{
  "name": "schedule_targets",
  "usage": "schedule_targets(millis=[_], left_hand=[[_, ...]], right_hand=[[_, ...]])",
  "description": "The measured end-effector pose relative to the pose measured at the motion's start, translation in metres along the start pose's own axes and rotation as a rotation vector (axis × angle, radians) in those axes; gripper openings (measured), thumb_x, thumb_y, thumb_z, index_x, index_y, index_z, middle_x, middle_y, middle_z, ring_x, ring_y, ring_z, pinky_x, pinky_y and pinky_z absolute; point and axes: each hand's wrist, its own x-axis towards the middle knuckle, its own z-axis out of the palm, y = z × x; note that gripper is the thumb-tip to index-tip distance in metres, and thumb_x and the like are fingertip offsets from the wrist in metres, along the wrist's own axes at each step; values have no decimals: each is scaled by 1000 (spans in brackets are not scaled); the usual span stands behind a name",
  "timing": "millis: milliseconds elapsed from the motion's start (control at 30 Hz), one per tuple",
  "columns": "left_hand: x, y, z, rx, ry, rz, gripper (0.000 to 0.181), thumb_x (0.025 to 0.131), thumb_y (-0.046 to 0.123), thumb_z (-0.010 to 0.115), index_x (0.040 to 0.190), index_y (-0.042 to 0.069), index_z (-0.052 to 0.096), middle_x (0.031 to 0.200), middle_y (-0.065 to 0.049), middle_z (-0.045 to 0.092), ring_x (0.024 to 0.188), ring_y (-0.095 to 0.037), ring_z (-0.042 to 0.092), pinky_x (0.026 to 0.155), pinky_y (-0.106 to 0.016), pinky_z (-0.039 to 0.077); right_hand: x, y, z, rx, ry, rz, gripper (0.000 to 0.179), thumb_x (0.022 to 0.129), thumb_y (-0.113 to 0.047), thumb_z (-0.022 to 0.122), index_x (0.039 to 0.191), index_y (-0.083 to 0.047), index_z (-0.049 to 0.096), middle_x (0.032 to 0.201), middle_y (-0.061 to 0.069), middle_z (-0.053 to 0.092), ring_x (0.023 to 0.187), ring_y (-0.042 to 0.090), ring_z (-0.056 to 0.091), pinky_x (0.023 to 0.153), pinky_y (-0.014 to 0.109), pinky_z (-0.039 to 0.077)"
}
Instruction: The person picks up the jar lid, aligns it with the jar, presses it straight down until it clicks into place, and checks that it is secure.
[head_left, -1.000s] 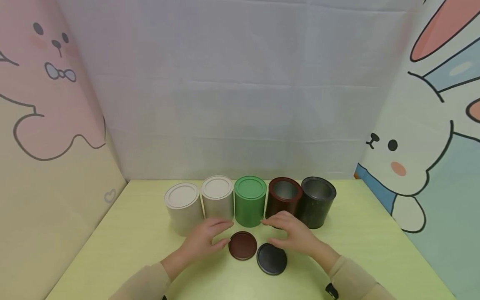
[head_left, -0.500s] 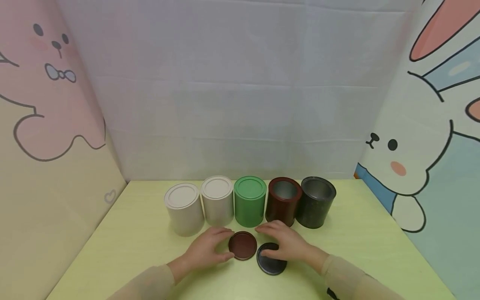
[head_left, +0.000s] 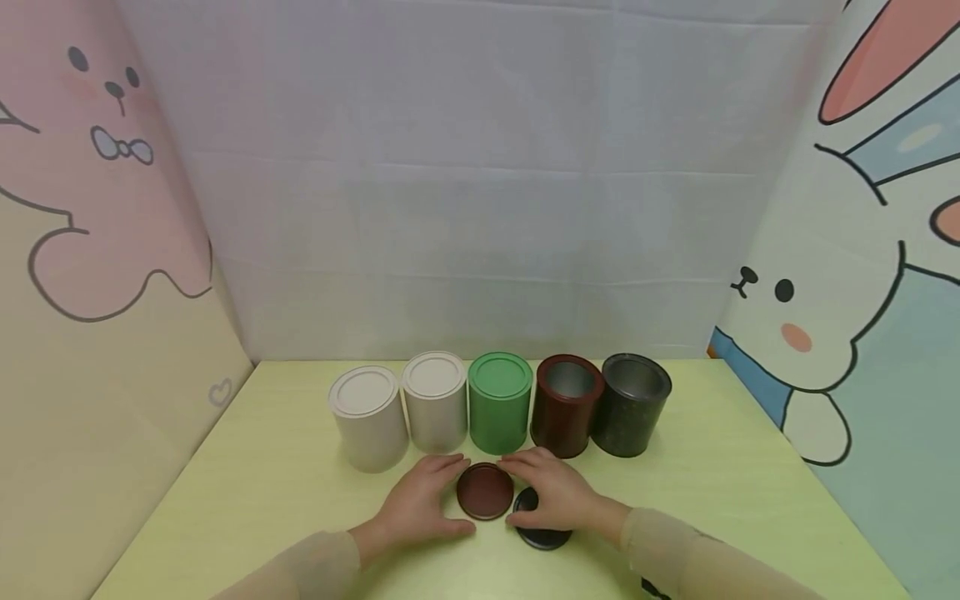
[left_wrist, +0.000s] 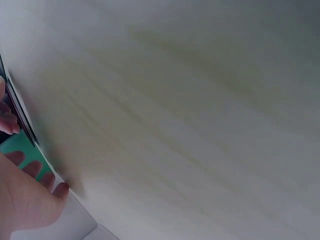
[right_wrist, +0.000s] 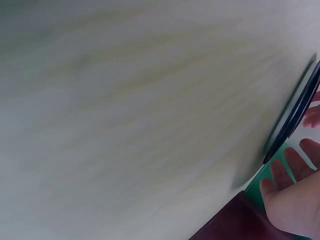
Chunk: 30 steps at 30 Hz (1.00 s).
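Note:
On the table lies a round dark-red lid (head_left: 485, 492), with one hand on either side of it. My left hand (head_left: 420, 504) is at its left, fingers spread and gently bent, thumb apart. Over a round black lid (head_left: 543, 538) hovers my right hand (head_left: 555, 492), hiding part of it; its fingertips are near the dark-red lid's right edge. Whether either hand touches a lid I cannot tell. In the left wrist view, the left hand (left_wrist: 32, 195) appears at the lower left before green. The right wrist view has the right hand (right_wrist: 295, 192) beside the black lid's edge (right_wrist: 292, 117).
Behind the hands stands a row of cans: two white lidded ones (head_left: 371, 425) (head_left: 435, 408), a green lidded one (head_left: 500, 417), a dark-red topless one (head_left: 562, 421) and a black topless one (head_left: 630, 417). A white cloth (head_left: 480, 183) hangs behind the yellow table (head_left: 720, 475).
Both hands have come down and closer together, toward the dark-red lid. The right hand has moved left and now covers part of the black lid. The cans and lids have not moved.

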Motion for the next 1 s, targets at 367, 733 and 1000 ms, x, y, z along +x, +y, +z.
schedule_targets(millis=[367,733,1000], left_hand=[[1,4,6,32,29,8,83,68,51,86,133,5,62,133,-9,60,124,-27,53,103,-42,44],[3,1,10,30,50,14,66,72,42,85,126,8,68,128,-5,64,122,-28,54,101,-43,46],[3,2,8,24,51,30,57,74,40,85,120,9,72,125,-4,66,119,-25,56,100,-40,47]], right_hand=[[5,-3,7,-31,-1,9,70,82,-52,77,137,-13,60,135,2,58,120,20,52,98,40,48],[5,-4,8,-57,-9,-8,64,83,-45,76,138,-14,60,138,2,56,121,20,50,99,40,47],[4,-6,10,-68,14,-20,60,84,-43,77,134,-12,64,135,2,59,119,20,52,98,39,48]])
